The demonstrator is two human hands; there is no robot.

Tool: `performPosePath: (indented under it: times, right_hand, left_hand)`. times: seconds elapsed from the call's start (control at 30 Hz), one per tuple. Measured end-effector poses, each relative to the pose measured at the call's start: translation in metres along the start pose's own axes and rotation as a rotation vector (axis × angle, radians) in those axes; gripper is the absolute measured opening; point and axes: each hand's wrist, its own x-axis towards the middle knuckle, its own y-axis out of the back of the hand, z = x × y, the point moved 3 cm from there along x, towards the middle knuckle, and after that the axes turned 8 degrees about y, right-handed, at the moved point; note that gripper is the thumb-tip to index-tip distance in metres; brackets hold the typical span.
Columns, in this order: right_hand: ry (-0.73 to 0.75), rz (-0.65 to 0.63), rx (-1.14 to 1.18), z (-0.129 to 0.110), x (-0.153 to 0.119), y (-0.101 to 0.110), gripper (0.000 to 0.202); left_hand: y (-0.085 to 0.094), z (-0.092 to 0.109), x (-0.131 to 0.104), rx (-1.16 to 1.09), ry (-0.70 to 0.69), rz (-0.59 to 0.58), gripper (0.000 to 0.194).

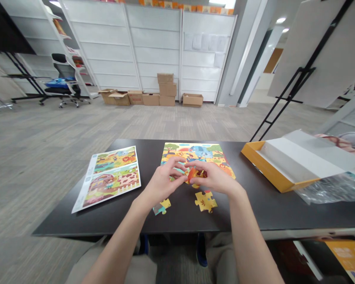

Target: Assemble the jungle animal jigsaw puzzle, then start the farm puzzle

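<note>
Two hands are shown above a dark surface (180, 221). By the right hand (208, 175), an orange-and-red puzzle piece (192, 174) is held, the grip clamped on it between thumb and fingers, over the near part of a colourful puzzle picture (201, 151). The left hand (167, 175) is curved just beside it, thumb and fingertips apart; whether the piece is touched by them cannot be told. Two loose pieces lie nearer the front edge: a yellow-and-teal piece (162, 206) beside the left forearm and a yellow piece (206, 201) between the forearms. The yellow-and-teal piece could be brushed out of place by a low sweep of the left forearm. The held piece could be dropped if the pinch were loosened, or its tabs bent if it were pressed while misaligned; under sideways pressure, the picture could be shifted.
</note>
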Motion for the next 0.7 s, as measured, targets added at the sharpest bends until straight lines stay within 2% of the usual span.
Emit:
performPosePath:
  times: [0.07, 0.13, 0.23, 0.37, 0.47, 0.7]
  right_hand:
    - [-0.009, 0.061, -0.018, 0.007, -0.006, 0.011, 0.041]
    - [-0.044, 0.156, -0.034, 0.019, -0.016, 0.025, 0.036]
    - [-0.157, 0.286, -0.103, 0.043, -0.034, 0.046, 0.031]
    - [-0.293, 0.411, -0.203, 0.069, -0.048, 0.063, 0.028]
    - [-0.329, 0.423, -0.19, 0.078, -0.048, 0.063, 0.03]
    - [-0.39, 0.325, -0.273, 0.087, -0.039, 0.053, 0.027]
  left_hand:
    - [-0.004, 0.001, 0.002, 0.05, -0.061, 0.106, 0.029]
    - [-0.012, 0.004, 0.004, 0.206, -0.153, 0.119, 0.023]
    - [-0.03, 0.007, 0.006, 0.499, -0.252, 0.0, 0.019]
    - [-0.054, 0.005, 0.012, 0.731, -0.236, -0.139, 0.017]
    - [-0.067, 0.001, 0.019, 0.827, -0.21, -0.179, 0.02]
    - [-0.082, 0.001, 0.029, 0.902, -0.206, -0.182, 0.025]
